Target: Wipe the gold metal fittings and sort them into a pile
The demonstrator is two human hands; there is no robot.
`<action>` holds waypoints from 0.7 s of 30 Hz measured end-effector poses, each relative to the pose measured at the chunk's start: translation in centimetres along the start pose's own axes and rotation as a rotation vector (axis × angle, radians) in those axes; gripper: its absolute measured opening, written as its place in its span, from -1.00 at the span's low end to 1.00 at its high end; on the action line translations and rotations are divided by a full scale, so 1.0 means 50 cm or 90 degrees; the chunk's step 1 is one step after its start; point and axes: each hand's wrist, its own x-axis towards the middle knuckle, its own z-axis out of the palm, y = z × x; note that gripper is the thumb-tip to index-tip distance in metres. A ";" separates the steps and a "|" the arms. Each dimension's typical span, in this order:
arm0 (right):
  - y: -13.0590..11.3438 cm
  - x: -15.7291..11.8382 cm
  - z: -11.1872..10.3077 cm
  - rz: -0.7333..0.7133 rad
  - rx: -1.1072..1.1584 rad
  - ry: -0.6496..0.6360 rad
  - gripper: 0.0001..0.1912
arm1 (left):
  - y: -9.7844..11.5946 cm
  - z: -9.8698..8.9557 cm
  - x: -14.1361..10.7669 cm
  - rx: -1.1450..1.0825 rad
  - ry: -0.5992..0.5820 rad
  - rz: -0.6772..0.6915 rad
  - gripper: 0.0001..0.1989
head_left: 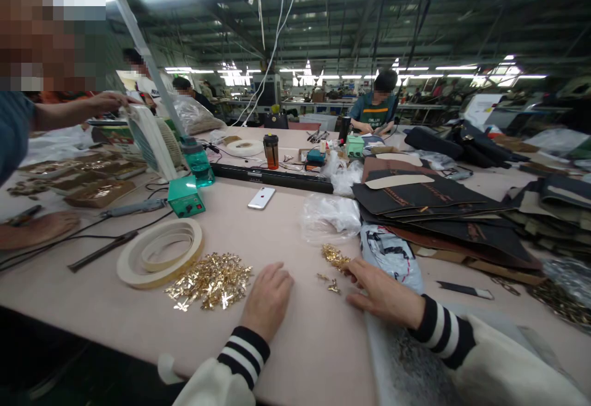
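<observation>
A large heap of shiny gold metal pieces lies on the table at the left, some shaped like dragonflies or small crosses. Just right of it, my left hand rests palm down, its fingers curled together and their tips hidden; what is under them I cannot make out. A smaller gold pile sits farther right. At its near edge is my right hand, thumb and fingers apart, fingertips by the pile. A few loose gold pieces lie between my two hands.
Tape rolls, a green power box and a white fan stand left. A phone and plastic bag lie ahead. Stacked dark panels and a cutter are right. A co-worker's arm touches the fan.
</observation>
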 end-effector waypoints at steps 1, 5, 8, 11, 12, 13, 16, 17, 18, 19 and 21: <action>0.003 -0.004 -0.003 0.005 -0.006 0.002 -0.61 | -0.025 -0.003 -0.010 0.038 0.015 -0.031 -0.77; 0.013 -0.005 -0.004 0.009 -0.017 0.006 -0.49 | -0.098 -0.023 -0.056 0.172 0.058 -0.125 -0.78; 0.009 0.013 0.014 -0.003 -0.021 0.013 -0.29 | -0.084 -0.027 -0.072 0.180 0.056 -0.110 -0.68; -0.006 0.040 0.045 -0.044 -0.048 0.017 -0.32 | -0.030 -0.015 -0.069 0.107 0.041 -0.071 -0.54; -0.014 0.047 0.055 -0.061 -0.054 0.019 -0.37 | -0.011 -0.010 -0.066 0.074 0.041 -0.064 -0.52; -0.022 0.053 0.065 -0.080 -0.056 0.023 -0.42 | 0.004 -0.006 -0.064 0.041 0.041 -0.060 -0.52; -0.045 0.058 0.079 -0.161 -0.020 0.002 -0.46 | 0.027 0.001 -0.060 -0.027 0.050 -0.071 -0.55; -0.048 0.056 0.078 -0.193 0.006 -0.021 -0.41 | 0.027 0.001 -0.061 -0.040 0.058 -0.083 -0.57; -0.049 0.053 0.074 -0.217 0.034 -0.043 -0.34 | 0.025 0.001 -0.062 -0.049 0.066 -0.098 -0.59; -0.047 0.051 0.067 -0.230 0.060 -0.056 -0.26 | 0.022 0.001 -0.063 -0.054 0.074 -0.114 -0.60; -0.035 0.046 0.047 -0.214 0.095 -0.043 -0.18 | 0.017 0.001 -0.067 -0.061 0.081 -0.138 -0.63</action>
